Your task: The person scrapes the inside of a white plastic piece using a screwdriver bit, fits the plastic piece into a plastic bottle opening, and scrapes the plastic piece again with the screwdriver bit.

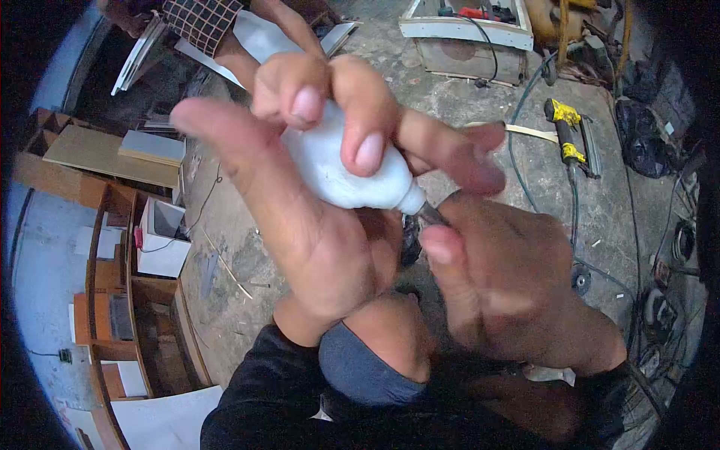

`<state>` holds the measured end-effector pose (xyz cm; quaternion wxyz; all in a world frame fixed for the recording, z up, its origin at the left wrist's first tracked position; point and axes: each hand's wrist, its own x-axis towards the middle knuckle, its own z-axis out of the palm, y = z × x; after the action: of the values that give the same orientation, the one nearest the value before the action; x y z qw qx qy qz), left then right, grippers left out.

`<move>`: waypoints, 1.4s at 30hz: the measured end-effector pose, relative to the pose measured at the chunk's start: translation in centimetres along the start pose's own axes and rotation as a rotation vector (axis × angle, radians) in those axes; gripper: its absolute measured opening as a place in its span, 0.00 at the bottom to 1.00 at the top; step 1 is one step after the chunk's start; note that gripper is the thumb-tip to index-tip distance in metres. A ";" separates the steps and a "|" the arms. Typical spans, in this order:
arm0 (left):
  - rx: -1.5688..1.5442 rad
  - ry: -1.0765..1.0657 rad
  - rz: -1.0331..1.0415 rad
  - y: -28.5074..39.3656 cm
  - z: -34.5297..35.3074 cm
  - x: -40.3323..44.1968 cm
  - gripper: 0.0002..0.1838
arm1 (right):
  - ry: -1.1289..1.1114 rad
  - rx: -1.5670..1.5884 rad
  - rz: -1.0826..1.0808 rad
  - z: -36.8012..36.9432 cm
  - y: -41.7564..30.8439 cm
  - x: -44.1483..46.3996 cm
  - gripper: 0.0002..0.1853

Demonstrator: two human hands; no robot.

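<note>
Shelf (191,330) far left. Left hand (311,232) grip curled round bottle (322,169), mid-air above floor (225,262); long axis slants, nozzle (410,198) down-right, fingers (369,142) partly block view. Right hand (510,262) pinches dark tip (433,214). Nailer (571,135) beyond.

Dim lt.; fisheye dist., blk corners.

Grips white squeeze bottle (324,169) in left hand (307,232); pinches dark piece (433,215) at bottle's nozzle (410,199) with right hand (510,266), above concrete floor (412,90).

Single head-worn camera, looking forward and down; left hand (326,251) close, floor (405,67) farther.
</note>
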<state>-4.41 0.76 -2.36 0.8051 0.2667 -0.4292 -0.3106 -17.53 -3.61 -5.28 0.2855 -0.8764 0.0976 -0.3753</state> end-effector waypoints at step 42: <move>0.808 0.166 -0.029 3.1 -2.7 0.3 0.17 | -0.612 -0.345 -0.148 5.3 5.6 -7.1 0.09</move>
<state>-1.16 2.98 -1.34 0.6630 0.5915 -0.4465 -0.1057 -18.47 -3.25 -15.69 0.1215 -0.9882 0.0059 -0.0934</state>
